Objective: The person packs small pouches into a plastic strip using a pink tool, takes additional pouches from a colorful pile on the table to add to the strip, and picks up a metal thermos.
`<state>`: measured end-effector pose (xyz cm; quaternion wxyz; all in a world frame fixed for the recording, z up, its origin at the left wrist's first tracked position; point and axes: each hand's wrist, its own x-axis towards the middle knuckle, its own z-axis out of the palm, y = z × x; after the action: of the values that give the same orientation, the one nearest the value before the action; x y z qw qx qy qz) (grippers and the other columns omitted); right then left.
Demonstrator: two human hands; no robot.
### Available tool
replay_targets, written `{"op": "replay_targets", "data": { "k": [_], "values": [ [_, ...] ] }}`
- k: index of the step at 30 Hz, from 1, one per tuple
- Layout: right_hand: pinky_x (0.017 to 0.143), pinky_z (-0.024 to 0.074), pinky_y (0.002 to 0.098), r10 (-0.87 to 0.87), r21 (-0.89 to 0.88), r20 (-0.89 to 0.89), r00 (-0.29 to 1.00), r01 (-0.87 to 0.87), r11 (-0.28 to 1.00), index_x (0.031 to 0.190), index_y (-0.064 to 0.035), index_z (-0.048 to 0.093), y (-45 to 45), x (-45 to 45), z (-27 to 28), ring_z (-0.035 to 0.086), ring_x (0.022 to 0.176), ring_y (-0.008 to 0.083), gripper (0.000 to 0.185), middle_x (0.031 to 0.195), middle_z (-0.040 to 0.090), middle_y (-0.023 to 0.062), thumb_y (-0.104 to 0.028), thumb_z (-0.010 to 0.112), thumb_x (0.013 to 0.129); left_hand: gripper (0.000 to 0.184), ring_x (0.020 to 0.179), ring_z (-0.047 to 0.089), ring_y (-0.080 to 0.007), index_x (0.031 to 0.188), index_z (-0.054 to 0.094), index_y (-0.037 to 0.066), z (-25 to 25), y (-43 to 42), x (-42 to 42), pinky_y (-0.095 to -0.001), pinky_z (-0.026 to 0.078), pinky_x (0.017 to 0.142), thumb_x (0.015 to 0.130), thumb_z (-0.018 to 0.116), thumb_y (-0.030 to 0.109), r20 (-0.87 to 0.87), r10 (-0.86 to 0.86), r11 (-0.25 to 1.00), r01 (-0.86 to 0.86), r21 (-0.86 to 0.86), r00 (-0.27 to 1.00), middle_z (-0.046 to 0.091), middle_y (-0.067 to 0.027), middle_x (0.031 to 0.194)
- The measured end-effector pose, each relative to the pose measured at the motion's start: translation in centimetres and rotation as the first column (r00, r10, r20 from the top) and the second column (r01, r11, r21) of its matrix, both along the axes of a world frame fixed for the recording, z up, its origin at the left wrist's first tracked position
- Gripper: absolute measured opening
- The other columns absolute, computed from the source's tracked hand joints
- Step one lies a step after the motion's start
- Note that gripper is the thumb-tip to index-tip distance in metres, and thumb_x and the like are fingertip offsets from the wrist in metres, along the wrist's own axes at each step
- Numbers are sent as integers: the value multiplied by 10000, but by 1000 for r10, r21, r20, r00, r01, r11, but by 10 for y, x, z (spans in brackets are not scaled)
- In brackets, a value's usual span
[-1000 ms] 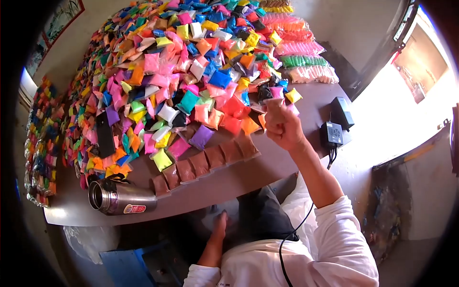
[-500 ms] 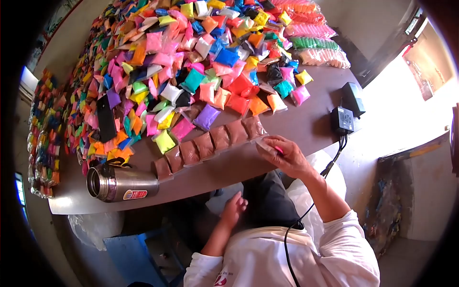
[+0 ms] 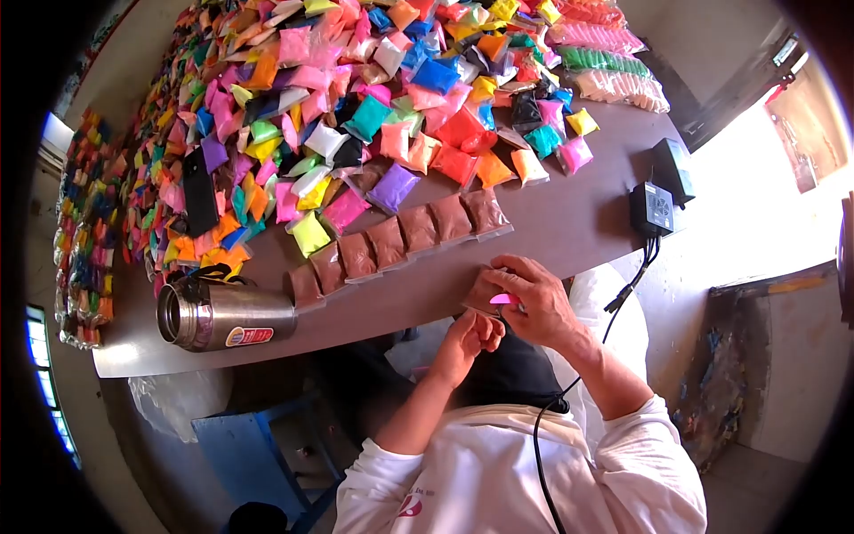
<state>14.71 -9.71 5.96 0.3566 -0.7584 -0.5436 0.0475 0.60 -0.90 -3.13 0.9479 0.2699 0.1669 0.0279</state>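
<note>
My right hand (image 3: 536,307) is closed at the table's front edge around a small brown packet (image 3: 481,290). A bright pink piece (image 3: 504,299) sticks out between its fingers; I cannot make out what kind of thing it is. My left hand (image 3: 470,343) is just below, its curled fingers pinching at the packet's lower edge. On the table, a row of several brown packets (image 3: 386,242) in clear plastic lies slantwise in front of the hands. A yellow packet (image 3: 310,233) and a purple packet (image 3: 392,188) lie just behind that row.
A big heap of colourful packets (image 3: 347,116) covers the back of the table (image 3: 569,214). A steel flask (image 3: 227,313) stands front left, a black phone (image 3: 199,194) by the heap. A black box with cables (image 3: 652,210) sits right; one cable runs over my lap.
My right hand has come down and towards me from the row's right end with the brown packet. My left hand has risen from my lap to meet it. The view has shifted slightly.
</note>
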Motion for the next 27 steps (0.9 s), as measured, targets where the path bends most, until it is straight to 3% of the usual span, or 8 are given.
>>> {"op": "replay_targets", "data": {
  "k": [2,9,12,14,15,19,22,27],
  "values": [
    [833,497,363,17,40,-121,993,-12,999,1056,-42,641,-2,2,-1,585,1007,317,447,1121,578,133,58,575,625,449,720,496,-142,758,505,83,10,-1,4,-260,404,677,935,444,491,31,36,999,-37,12,999,590,-100,875],
    [868,483,374,47,28,-137,989,-44,999,1093,-38,624,-6,4,1,579,1032,325,468,1143,576,145,46,565,637,419,735,511,-134,788,510,86,18,-2,4,-255,407,678,941,443,469,102,13,998,-19,54,995,584,-78,868],
    [851,483,377,55,-3,-109,992,-56,998,1093,-66,617,-5,6,2,570,1029,342,337,1150,566,155,-63,620,756,454,713,516,-135,721,511,82,22,-2,11,-258,405,677,946,442,470,-49,-33,985,40,171,998,575,-64,808],
    [839,483,364,96,88,-288,953,-74,993,1093,-34,607,-8,14,0,574,1015,339,303,1132,566,176,-108,607,799,486,698,515,-154,652,472,106,27,-5,15,-275,405,650,936,461,500,-86,36,944,-6,330,996,527,-32,712],
    [838,480,357,68,62,-351,934,-50,997,1077,-2,605,-10,19,-1,576,1009,341,272,1127,567,190,-188,547,888,486,698,515,-154,652,472,106,25,-6,17,-275,405,650,936,461,500,-89,36,945,-5,328,995,527,-32,712],
    [866,463,374,-27,1,-623,782,36,999,1022,15,622,-14,26,2,589,949,325,382,1075,581,176,-297,405,979,536,699,534,-147,601,468,89,22,-11,25,-266,409,646,961,420,483,-15,93,935,-82,345,996,494,-26,627],
    [838,463,377,-106,-62,-382,918,90,994,1001,15,610,-15,27,4,586,898,320,358,1033,580,173,-285,418,965,569,697,551,-161,569,468,77,23,-13,26,-264,414,653,975,394,469,-35,117,935,-98,340,993,477,-28,576],
    [776,444,374,-354,-206,-472,807,289,935,1018,-8,528,-23,25,8,557,842,289,292,936,566,172,-263,429,918,574,690,554,-155,567,471,77,21,-16,25,-262,411,637,971,397,478,-29,132,932,-114,343,991,487,-33,574]
  ]
}}
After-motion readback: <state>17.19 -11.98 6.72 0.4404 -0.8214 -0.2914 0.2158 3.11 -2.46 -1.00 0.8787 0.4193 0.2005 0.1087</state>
